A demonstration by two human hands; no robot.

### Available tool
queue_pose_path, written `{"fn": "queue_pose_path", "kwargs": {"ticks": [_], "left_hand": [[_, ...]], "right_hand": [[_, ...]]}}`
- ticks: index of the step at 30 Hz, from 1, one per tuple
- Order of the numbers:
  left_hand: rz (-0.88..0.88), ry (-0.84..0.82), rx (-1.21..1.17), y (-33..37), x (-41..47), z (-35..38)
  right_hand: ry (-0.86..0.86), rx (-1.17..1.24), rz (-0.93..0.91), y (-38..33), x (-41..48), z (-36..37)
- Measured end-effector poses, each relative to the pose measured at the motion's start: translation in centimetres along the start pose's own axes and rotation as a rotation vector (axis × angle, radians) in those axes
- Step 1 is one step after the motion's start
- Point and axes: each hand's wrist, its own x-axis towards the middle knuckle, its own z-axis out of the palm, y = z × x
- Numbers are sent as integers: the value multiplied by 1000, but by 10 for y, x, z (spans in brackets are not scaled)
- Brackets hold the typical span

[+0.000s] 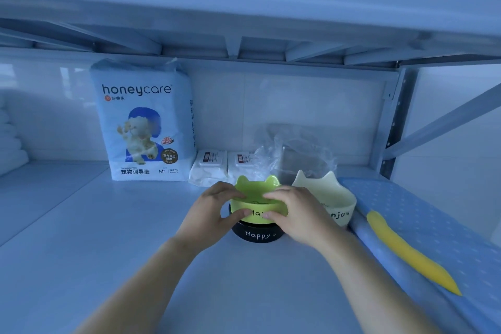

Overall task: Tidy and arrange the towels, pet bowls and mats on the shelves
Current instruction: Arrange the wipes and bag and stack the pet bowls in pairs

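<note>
On the shelf, far left edge: a stack of folded white towels, partly cut off by the frame.

Next right, against the back wall: a tall pack of pet training pads, upright, printed "honeycare", with a dog picture on the front. Just beside its right foot are two white wipe packs, side by side and touching, labels up.

Centre, nearer the front: the black bowl stands on the shelf, lettered "Happy". The green bowl, with cat-ear points on its far rim, sits in the black bowl's mouth; whether it is fully seated I cannot tell. The left hand grips the green bowl's left side, fingers curled over the rim, thumb on the outer wall. The right hand grips the right side the same way, covering part of the lettering.

Behind the bowls: a crumpled clear plastic bag near the back wall, contents unclear.

Just right of the green bowl: a cream bowl, also cat-eared, standing upright on the shelf, close to the right hand.

Far right: a blue dotted mat lies along the shelf's edge, just beside the cream bowl. A long yellow piece rests on top of it, running front to back. Behind stands the shelf's upright post.
</note>
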Motion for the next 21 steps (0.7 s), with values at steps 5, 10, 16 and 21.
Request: {"fn": "queue_pose_path", "kwargs": {"ticks": [5, 10, 16, 21], "left_hand": [[-42, 8, -60, -10, 0, 3], [-199, -88, -234, -14, -4, 7], [-346, -252, -274, -19, -8, 20], [-388, -230, -319, -16, -9, 23]], "right_hand": [[72, 36, -43, 8, -4, 14], [146, 66, -84, 10, -6, 20], [211, 76, -110, 9, -7, 25], [278, 55, -115, 9, -4, 28]]}}
